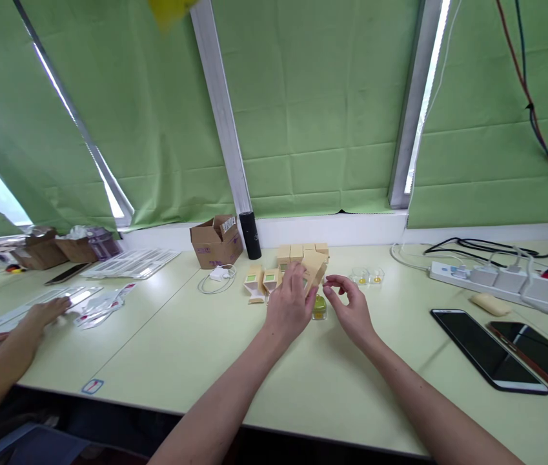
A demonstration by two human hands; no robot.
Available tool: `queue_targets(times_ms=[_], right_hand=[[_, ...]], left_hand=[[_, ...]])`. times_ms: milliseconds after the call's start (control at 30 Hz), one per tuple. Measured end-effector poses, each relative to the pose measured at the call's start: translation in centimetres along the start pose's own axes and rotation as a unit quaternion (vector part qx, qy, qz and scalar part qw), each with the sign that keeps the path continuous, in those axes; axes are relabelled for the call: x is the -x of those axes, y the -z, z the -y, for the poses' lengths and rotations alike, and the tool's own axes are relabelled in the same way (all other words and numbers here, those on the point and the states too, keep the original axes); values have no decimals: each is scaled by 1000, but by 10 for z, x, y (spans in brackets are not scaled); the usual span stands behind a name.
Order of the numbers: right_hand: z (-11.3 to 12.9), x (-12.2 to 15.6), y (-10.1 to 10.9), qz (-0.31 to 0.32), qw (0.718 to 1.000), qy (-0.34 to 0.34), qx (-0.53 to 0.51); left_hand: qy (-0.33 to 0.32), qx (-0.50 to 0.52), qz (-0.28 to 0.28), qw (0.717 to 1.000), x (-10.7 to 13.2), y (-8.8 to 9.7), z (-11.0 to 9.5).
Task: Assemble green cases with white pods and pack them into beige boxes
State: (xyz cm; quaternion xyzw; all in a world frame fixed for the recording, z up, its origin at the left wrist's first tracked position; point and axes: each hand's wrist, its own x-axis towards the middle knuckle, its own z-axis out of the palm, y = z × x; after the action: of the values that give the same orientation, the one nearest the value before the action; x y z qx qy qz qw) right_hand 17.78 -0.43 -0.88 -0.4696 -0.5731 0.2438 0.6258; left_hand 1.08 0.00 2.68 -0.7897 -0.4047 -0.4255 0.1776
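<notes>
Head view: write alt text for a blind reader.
At a table, a person's left hand holds a small kraft box, right hand beside it. Between them sits a green-topped clear jar; more kraft boxes are behind.

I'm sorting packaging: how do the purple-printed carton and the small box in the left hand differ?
The carton is much larger than the small box. The carton stands on the table; the small box tilts in the left hand. The carton is darker, the small box paler. Both are brownish.
</notes>
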Motion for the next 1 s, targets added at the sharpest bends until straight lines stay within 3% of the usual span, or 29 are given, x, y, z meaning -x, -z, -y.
queue_targets(times_ms=[167, 300, 367, 467, 567, 667, 800, 1000], right_hand=[[-1, 1, -6, 21, 997, -24, -65], [-1, -4, -2, 47, 983, -47, -171], [2, -5, 1, 54, 976, -44, -206], [6, -4, 3, 72, 974, -29, -211], [7, 1, 3, 75, 986, 13, -150], [7, 7, 4, 57, 993, 104, -10], [10, 10, 6, 82, 959, 236, 132], [11, 12, 8, 68, 937, 270, 209]], left_hand=[[-40, 25, 26, 999, -2, -14, -10], [-70, 147, 27, 986, -2, -13, -6], [-41, 218, 16, 975, 0, -12, 0], [63, 313, 17, 947, 4, -13, 8], [95, 370, 26, 924, 8, -13, 14], [62, 358, 26, 931, 10, -10, 19], [-3, 300, 11, 954, 12, -6, 22], [-75, 170, -89, 979, 16, -10, 25]])
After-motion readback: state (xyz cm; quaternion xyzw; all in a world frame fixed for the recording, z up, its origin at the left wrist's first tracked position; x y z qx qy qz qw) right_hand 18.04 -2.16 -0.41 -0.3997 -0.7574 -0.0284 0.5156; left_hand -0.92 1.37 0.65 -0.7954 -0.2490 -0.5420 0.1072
